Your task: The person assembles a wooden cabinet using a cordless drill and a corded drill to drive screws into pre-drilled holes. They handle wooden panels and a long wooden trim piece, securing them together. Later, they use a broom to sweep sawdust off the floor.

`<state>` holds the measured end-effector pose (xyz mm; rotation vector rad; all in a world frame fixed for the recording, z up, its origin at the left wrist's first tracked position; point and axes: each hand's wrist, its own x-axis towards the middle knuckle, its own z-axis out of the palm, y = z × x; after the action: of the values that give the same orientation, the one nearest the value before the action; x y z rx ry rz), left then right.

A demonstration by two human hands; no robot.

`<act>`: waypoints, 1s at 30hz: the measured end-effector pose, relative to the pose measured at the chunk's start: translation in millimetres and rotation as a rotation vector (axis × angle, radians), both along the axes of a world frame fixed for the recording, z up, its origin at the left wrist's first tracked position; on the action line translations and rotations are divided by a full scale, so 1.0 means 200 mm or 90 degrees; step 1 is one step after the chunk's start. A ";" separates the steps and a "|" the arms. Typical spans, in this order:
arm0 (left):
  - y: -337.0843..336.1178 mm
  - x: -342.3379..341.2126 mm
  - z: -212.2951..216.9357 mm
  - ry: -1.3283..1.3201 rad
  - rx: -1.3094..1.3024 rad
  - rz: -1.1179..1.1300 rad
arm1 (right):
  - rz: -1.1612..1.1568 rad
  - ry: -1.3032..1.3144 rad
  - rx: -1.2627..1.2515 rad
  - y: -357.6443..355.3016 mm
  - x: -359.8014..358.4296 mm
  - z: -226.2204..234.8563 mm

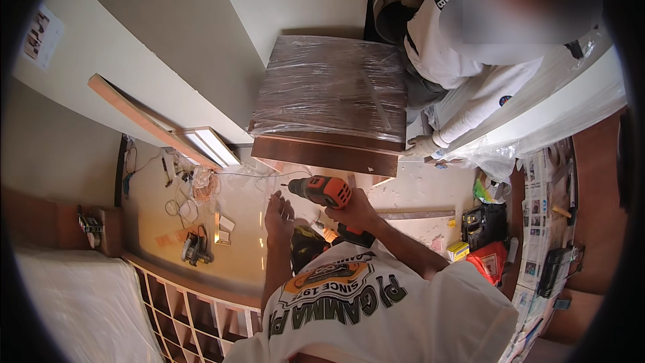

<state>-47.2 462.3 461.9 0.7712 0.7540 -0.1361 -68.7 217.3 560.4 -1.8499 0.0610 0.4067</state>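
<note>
Wrapped cabinet (pixel 329 87): stands ahead of both hands, film stretched over its top, presumably against dust and scratches.
Co-worker (pixel 430 60): bends beyond and right of the right hand, with one hand (pixel 422 146) by the cabinet's near right corner, perhaps to steady it; contact is hard to tell.
Long board (pixel 144 121): slants against the wall, well left of and ahead of the left hand, probably stood there to free the floor.
Tool case (pixel 484 225): black, on the floor right of the right hand, seemingly parked within easy reach.
Circular saw (pixel 196 247): rests on the floor left of the left hand, apparently set aside.
Drill (pixel 326 190): orange and black, in the right hand before the chest, bit pointing left.
Right hand (pixel 356 210): wrapped around the drill's grip, likely to bear its weight.
Left hand (pixel 279 218): raised, fingers bent near the bit; whether they pinch anything cannot be told.
Bit (pixel 285 185): just above the left fingertips, presumably brought close for handling.
</note>
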 end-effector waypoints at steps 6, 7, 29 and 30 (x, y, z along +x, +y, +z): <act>0.14 0.37 -0.26 -0.108 -0.162 -0.029 | -0.003 -0.080 0.011 0.13 0.19 0.02; 0.15 0.42 -0.33 -0.085 -0.162 -0.032 | -0.014 -0.076 0.004 0.15 0.22 0.02; 0.15 1.51 -0.40 0.099 -0.206 -0.499 | -0.588 -0.090 -0.120 0.89 0.60 0.06; 0.16 1.54 -0.46 0.102 -0.204 -0.494 | -0.600 -0.109 -0.120 0.91 0.61 0.07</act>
<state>260.4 493.6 370.6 0.7140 0.5291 -1.0041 54.0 399.6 575.1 -1.8074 0.8373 -0.4262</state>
